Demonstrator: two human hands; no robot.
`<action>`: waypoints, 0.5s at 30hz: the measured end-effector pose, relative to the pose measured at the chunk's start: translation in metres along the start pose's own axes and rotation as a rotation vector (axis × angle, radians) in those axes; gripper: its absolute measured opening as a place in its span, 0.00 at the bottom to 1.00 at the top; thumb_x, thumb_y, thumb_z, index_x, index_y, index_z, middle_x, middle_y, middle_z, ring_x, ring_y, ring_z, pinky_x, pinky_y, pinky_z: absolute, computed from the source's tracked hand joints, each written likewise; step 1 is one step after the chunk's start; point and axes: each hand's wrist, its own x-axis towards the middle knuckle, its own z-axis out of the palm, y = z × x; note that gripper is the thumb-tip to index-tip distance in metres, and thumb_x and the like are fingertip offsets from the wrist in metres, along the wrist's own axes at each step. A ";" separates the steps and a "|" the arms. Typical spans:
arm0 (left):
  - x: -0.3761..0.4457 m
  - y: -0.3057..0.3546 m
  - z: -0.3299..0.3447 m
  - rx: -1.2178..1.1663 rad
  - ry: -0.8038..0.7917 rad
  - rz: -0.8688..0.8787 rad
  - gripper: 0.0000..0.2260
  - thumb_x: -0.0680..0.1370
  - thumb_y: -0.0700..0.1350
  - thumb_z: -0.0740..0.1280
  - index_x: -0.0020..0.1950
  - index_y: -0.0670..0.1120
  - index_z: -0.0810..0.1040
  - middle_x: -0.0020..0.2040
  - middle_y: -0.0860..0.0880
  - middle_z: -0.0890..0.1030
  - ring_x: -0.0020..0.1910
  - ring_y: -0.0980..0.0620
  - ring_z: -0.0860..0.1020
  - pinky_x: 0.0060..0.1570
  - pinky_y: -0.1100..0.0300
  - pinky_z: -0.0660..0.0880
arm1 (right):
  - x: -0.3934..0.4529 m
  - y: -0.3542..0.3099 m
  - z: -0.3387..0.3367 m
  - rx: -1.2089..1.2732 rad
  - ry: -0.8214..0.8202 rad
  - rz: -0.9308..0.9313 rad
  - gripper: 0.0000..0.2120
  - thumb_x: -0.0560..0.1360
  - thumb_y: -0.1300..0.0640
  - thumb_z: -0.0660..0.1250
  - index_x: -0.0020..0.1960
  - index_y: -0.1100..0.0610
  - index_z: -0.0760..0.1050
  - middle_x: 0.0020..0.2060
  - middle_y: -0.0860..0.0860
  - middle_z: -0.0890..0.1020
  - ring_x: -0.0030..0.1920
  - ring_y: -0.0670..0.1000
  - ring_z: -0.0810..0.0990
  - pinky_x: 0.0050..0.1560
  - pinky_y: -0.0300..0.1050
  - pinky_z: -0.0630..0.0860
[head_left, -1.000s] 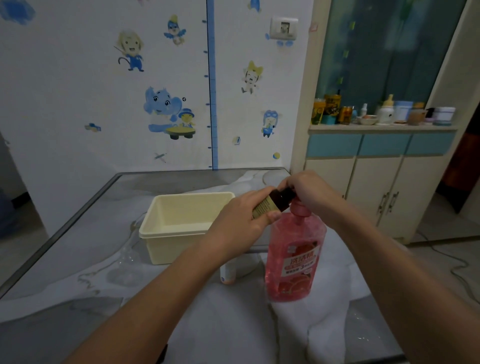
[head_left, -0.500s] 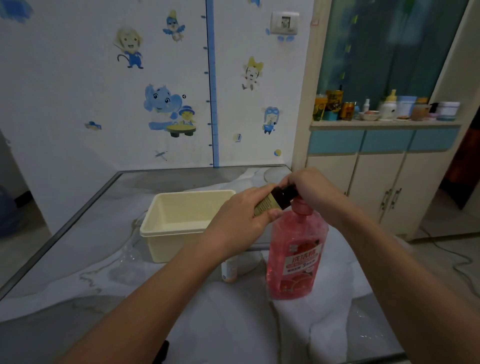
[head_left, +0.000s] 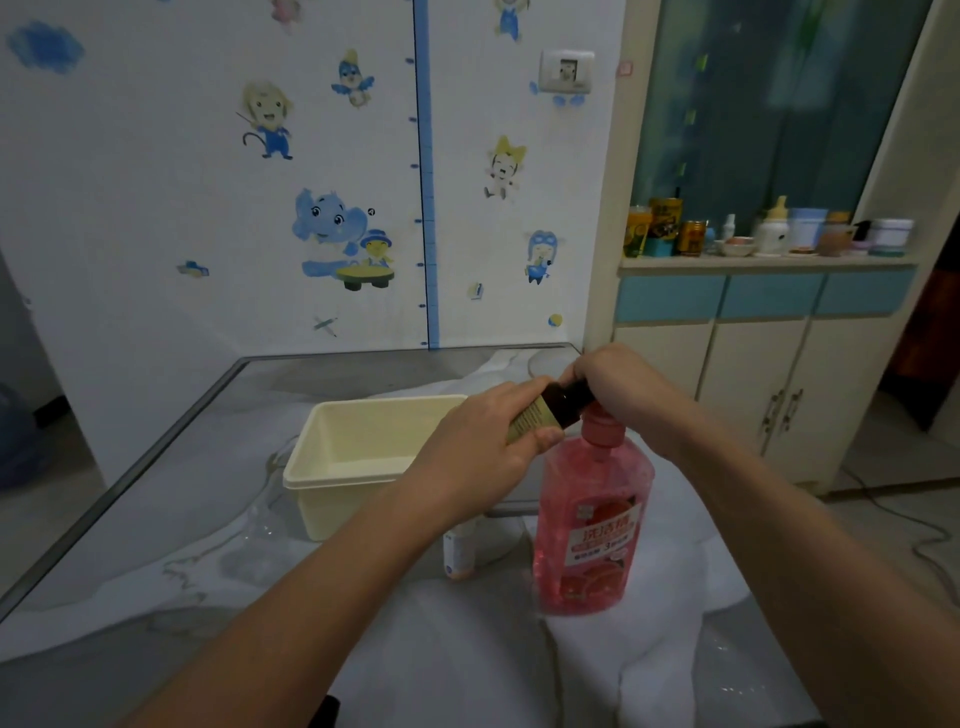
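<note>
My left hand (head_left: 485, 441) grips the body of a small dark bottle (head_left: 548, 410) with a tan label, held tilted in the air above the table. My right hand (head_left: 615, 379) is curled round the bottle's dark top end, which it hides. Directly below the hands a tall pink bottle of liquid (head_left: 589, 525) with a pink cap stands upright on the table. A small white bottle (head_left: 458, 553) stands just left of it, partly hidden by my left forearm.
An open cream plastic tub (head_left: 332, 467) sits left of the hands on the glass-topped table (head_left: 171, 441), which is covered by white cloth. To the right stands a cabinet (head_left: 753, 364) with jars and bottles on its top. The stickered wall is behind.
Both hands stay on the small dark bottle in much the same place over the pink bottle. The view has shifted slightly; no clear turn of the cap shows.
</note>
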 end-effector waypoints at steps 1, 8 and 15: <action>-0.001 -0.001 0.002 -0.005 0.001 0.001 0.19 0.76 0.56 0.62 0.66 0.54 0.71 0.53 0.51 0.79 0.51 0.49 0.76 0.51 0.47 0.73 | 0.001 0.004 0.001 0.045 0.011 0.010 0.15 0.76 0.65 0.57 0.57 0.70 0.76 0.30 0.51 0.72 0.19 0.40 0.72 0.16 0.29 0.65; -0.004 -0.002 0.005 -0.024 0.002 -0.008 0.20 0.76 0.56 0.63 0.66 0.54 0.72 0.53 0.51 0.79 0.51 0.50 0.76 0.52 0.48 0.73 | 0.003 0.011 0.002 0.044 -0.003 0.043 0.16 0.76 0.62 0.57 0.58 0.69 0.75 0.25 0.48 0.73 0.17 0.40 0.71 0.19 0.32 0.67; 0.003 0.002 -0.004 -0.019 -0.008 -0.004 0.19 0.76 0.55 0.63 0.66 0.55 0.72 0.51 0.51 0.79 0.49 0.50 0.75 0.50 0.47 0.74 | 0.000 -0.004 -0.007 -0.041 -0.022 -0.013 0.14 0.77 0.67 0.57 0.56 0.71 0.77 0.18 0.46 0.73 0.15 0.37 0.70 0.17 0.28 0.64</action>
